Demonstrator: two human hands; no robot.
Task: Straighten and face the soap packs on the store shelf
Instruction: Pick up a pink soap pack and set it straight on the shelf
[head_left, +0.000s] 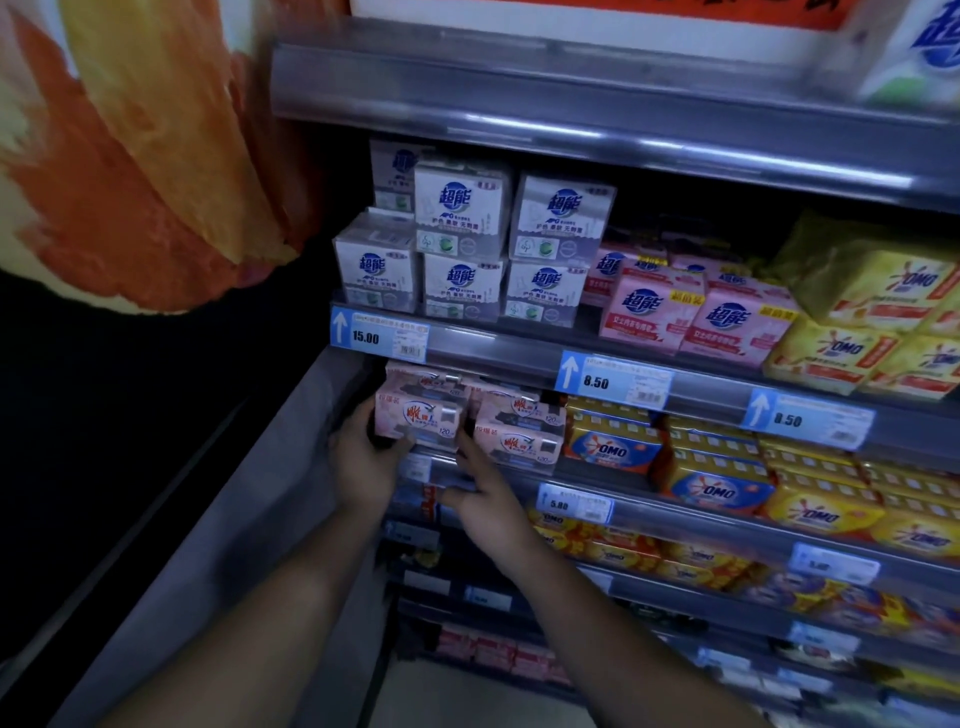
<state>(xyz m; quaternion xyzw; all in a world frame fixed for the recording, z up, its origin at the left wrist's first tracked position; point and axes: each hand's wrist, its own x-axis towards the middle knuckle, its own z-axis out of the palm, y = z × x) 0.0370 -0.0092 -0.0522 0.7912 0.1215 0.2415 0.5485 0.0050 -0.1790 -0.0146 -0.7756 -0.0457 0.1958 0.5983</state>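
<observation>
Pale pink soap packs fill the left end of the second shelf. My left hand (363, 457) grips the left side and underside of the front left pink pack (421, 418), which juts slightly past the shelf rail. My right hand (480, 493) rests open just below and right of that pack, its fingertips at the pack's lower right corner and over the shelf rail (649, 499). Two more pink packs (519, 431) are stacked beside it, labels facing out.
White soap packs (462, 244) are stacked on the shelf above, with pink packs (691, 317) and yellow OMO packs (857, 322) to their right. Orange and yellow OMO packs (711, 483) continue along my shelf. A grey side panel (249, 519) borders the left.
</observation>
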